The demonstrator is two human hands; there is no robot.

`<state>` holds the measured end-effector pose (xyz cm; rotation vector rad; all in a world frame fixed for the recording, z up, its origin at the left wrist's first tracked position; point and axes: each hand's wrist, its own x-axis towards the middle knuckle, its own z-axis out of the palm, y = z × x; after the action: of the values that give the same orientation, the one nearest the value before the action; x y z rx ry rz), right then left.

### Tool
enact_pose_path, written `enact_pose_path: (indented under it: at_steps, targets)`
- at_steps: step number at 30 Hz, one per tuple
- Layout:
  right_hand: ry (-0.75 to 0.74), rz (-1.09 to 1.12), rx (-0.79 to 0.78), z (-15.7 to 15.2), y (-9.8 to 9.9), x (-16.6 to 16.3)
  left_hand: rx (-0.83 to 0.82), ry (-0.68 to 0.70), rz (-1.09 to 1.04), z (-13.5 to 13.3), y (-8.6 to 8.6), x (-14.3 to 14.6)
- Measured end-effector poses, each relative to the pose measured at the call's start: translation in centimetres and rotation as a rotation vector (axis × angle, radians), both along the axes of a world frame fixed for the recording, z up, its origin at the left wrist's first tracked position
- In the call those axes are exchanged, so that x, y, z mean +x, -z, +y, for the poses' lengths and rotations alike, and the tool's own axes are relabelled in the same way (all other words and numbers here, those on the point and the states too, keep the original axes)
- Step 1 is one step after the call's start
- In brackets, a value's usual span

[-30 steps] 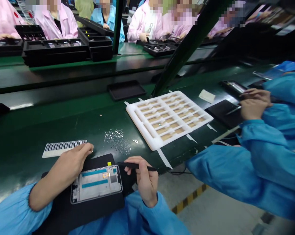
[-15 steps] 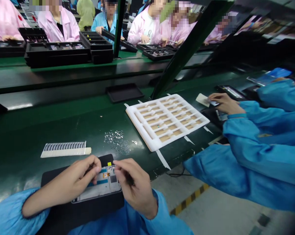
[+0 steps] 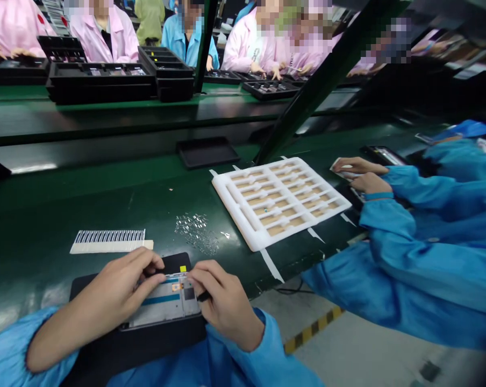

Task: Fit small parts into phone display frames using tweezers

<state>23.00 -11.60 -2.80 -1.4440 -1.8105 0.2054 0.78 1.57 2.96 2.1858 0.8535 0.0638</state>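
A phone front frame with blue strips and a small gold patch lies on a black pad. My left hand rests its fingertips on the frame's upper edge, partly hiding it. My right hand presses on the frame's right side and grips a black pen-like tool, mostly hidden in the fingers. Above my left hand lies a strip of black-and-white labels. Scattered small metal pieces sit just beyond the pad, on the green belt.
A white foam tray with tan compartments is taped to the belt at right. A co-worker's blue sleeves and hands reach in from the right. Beyond stand a small black tray, a dark beam, and more workers with black trays.
Both my hands have moved in over the phone frame, my left from beside the labels and my right from the pad's right side. The co-worker's hands moved toward a white card.
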Motion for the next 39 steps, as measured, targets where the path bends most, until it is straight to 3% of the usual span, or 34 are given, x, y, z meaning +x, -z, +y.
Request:
enact_pose_path:
  at_steps: [4,8,23,33,39]
  targets:
    - [0.021,-0.058,-0.094,0.2,0.7,0.5,0.387,0.123,0.064,-0.9,2.1,-1.2]
    - [0.030,-0.087,-0.118,0.3,1.3,0.3,0.626,0.232,0.127,-2.4,3.6,-1.5]
    - [-0.013,-0.171,-0.148,0.6,0.9,0.3,0.911,0.314,0.066,-3.2,2.3,-0.4]
    - [0.000,-0.304,-0.109,0.9,0.6,0.2,1.011,0.331,-0.009,-3.4,3.3,0.1]
    - [0.044,-0.416,-0.086,-0.8,0.2,-1.5,1.024,0.343,-0.023,-3.2,3.1,0.1]
